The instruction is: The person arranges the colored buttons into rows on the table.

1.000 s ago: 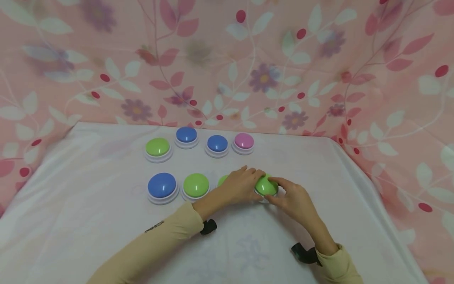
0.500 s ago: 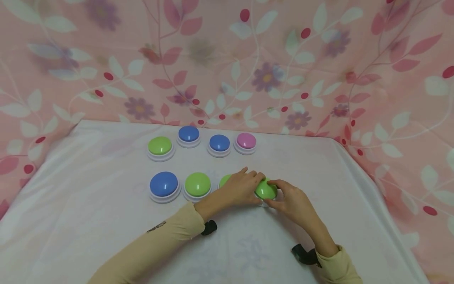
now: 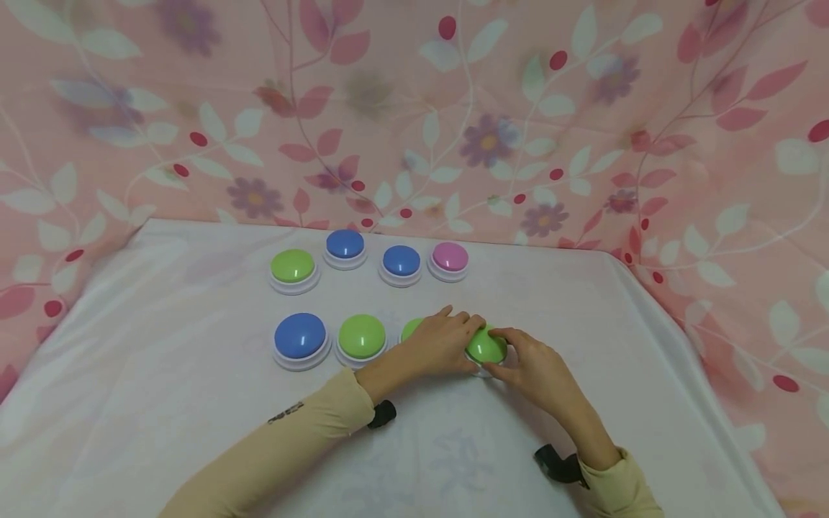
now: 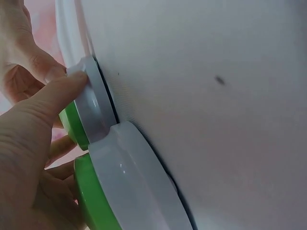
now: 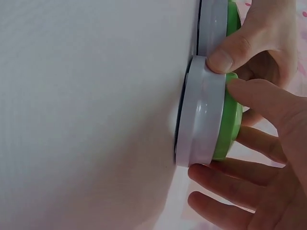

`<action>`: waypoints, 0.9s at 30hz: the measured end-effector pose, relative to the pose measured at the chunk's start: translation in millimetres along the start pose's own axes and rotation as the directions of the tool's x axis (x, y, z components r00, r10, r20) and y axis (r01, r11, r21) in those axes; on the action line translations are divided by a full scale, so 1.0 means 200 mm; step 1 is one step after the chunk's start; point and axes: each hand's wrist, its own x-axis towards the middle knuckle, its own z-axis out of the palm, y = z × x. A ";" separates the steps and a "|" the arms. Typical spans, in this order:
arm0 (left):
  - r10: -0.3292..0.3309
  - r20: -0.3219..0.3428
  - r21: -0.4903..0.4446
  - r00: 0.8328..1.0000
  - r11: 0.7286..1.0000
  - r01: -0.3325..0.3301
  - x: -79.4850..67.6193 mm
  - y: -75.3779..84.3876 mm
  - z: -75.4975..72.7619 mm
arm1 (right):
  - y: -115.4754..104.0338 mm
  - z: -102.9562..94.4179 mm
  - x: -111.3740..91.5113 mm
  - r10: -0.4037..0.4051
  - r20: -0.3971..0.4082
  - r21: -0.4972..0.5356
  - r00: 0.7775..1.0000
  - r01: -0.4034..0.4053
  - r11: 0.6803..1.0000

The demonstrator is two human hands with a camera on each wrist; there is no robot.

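Observation:
A green push button [image 3: 486,347] with a white base sits at the right end of the front row. From its left, my left hand [image 3: 440,344] holds it, the thumb [image 4: 72,86] pressing the side of its base. My right hand [image 3: 534,367] grips the same button from the right. In the right wrist view its thumb [image 5: 254,96] touches the green dome, with fingers round the far side. Under my left hand, mostly hidden in the head view, another green button [image 3: 409,329] stands; in the left wrist view their bases touch.
Further left in the front row stand a green button [image 3: 361,337] and a blue button [image 3: 300,336]. Behind are a green button [image 3: 293,266], two blue buttons [image 3: 345,244] and a pink button [image 3: 450,257]. White cloth [image 3: 162,360] covers the table; a floral curtain [image 3: 414,108] hangs behind.
Over the second, the held green button has shifted slightly left and nearer to me, with both hands on it. In the last half second almost nothing has moved.

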 end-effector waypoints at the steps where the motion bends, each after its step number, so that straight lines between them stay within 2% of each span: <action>1: 0.002 0.000 0.001 1.000 1.000 -0.002 0.00 0.00 0.00 | 0.00 0.00 0.00 0.003 0.005 -0.002 1.000 -0.003 1.000; 7: 0.005 0.013 0.007 1.000 1.000 -0.005 -0.02 -0.01 -0.03 | 0.00 -0.02 0.00 0.011 0.036 0.007 0.999 -0.011 1.000; 12: -0.031 0.038 -0.015 0.999 0.999 0.032 -0.03 -0.05 -0.07 | 0.00 -0.05 0.01 0.009 0.044 -0.010 0.999 -0.009 1.000; 17: -0.060 0.053 -0.012 0.997 0.998 0.061 -0.04 -0.10 -0.11 | -0.01 -0.08 0.06 0.020 0.066 -0.018 0.998 -0.019 1.000; 23: -0.061 0.028 -0.042 0.998 0.997 0.062 -0.07 -0.20 -0.17 | -0.02 -0.12 0.16 -0.018 0.061 -0.015 0.998 0.019 1.000; 27: -0.105 0.022 -0.065 0.994 0.992 0.106 -0.11 -0.30 -0.23 | -0.05 -0.14 0.24 -0.032 0.070 -0.020 0.997 0.033 0.999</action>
